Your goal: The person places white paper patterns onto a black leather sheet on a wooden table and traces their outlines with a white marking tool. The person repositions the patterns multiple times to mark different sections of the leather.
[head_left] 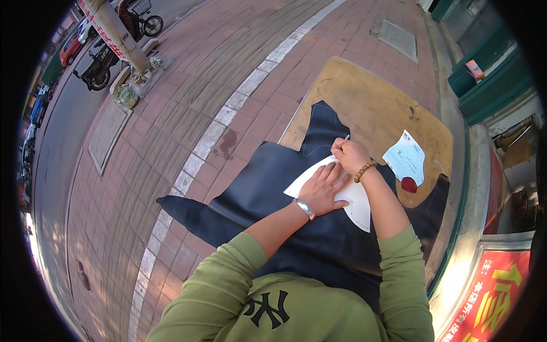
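Observation:
A large dark leather sheet [250,185] drapes over the table, its left part hanging past the edge. On top of it lies a curved white pattern piece [359,214]. My left hand [320,191] rests flat on this piece with its fingers spread. Close to its far edge, my right hand [350,155] pinches a slim pen [347,137], whose tip is hidden by the fingers. Thin pale outlines show on the leather beyond the piece.
The worn wooden table [364,91] carries a pale blue pattern piece [405,157] with writing and a small dark red object [408,184] at the right. A shopfront with a red sign [493,296] borders it. Brick pavement [188,85], a pole [122,37] and parked vehicles are leftward.

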The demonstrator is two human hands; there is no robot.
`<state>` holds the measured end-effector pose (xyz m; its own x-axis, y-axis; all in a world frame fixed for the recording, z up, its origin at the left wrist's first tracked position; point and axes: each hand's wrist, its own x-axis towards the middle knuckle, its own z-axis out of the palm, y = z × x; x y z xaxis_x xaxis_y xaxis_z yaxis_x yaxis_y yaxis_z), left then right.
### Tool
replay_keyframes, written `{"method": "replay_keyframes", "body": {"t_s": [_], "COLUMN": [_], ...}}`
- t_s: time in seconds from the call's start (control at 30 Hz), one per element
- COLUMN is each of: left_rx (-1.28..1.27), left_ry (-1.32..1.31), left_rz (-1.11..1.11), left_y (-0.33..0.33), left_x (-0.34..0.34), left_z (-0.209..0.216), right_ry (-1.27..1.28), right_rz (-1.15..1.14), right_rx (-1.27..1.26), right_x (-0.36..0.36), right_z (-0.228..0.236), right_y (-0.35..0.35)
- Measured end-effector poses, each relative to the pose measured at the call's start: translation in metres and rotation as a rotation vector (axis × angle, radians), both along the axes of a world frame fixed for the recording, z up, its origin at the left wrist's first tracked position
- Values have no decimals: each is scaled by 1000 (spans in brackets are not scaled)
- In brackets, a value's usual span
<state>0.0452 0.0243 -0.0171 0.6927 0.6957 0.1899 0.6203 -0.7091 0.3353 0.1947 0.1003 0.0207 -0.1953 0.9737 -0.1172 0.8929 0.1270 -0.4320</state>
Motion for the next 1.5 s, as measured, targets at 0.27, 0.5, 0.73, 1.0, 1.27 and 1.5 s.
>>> {"method": "replay_keyframes", "body": {"t_s": [0.27,0.5,0.73,1.0,1.27,1.5], "left_rx": [-3,-183,-325,-310,-347,-330], "left_ry": [38,472,610,574,584,619], "left_rz": [10,-10,-2,85,47,96], "left_y": [-1,5,11,-6,-7,-15], "left_x": [3,34,53,58,61,70], "left_z": [-2,30,54,52,56,55], "right_ry": [136,199,220,234,54,48], "right_rz": [22,14,-5,-110,-154,-177], "right_rx": [107,119,113,93,210,264], "right_x": [29,31,36,53,75,77], "right_z": [-11,-11,-17,-18,-9,-5], "right_y": [-4,1,3,-8,-42,-100]}}
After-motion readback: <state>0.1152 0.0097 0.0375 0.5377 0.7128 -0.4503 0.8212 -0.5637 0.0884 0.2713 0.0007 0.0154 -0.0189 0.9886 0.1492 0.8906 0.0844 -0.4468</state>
